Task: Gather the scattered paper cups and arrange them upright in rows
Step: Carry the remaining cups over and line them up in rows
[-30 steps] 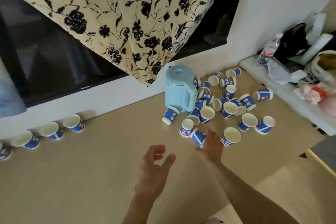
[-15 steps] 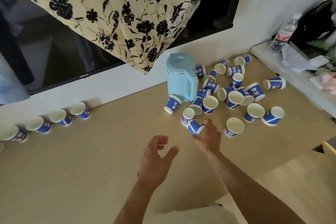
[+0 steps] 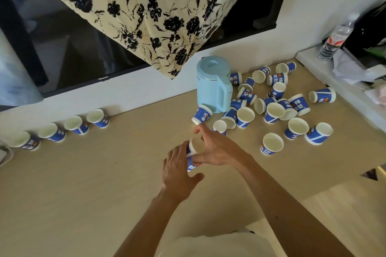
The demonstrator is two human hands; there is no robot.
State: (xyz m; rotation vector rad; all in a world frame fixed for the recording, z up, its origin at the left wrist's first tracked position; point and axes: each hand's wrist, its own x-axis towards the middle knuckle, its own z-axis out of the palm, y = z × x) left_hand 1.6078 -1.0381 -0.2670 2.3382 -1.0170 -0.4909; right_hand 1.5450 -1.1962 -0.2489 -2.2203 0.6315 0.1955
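A blue-and-white paper cup [image 3: 193,152] sits between both my hands, mouth up, just above the wooden table [image 3: 83,194]. My right hand [image 3: 217,148] grips its right side and my left hand [image 3: 177,171] wraps its left side and base. Several more cups lie scattered or stand in a pile [image 3: 271,106] to the right of a light-blue kettle. A row of several upright cups [image 3: 75,124] runs along the back wall at the left.
The light-blue kettle [image 3: 213,83] stands at the back centre among the cups. A floral cloth [image 3: 146,6] hangs over a dark screen [image 3: 52,48]. A white shelf [image 3: 334,81] at the right carries a water bottle [image 3: 334,39] and clutter.
My right hand picked a lying cup out of the pile and brought it left and toward me. My left hand came up and closed on the same cup.
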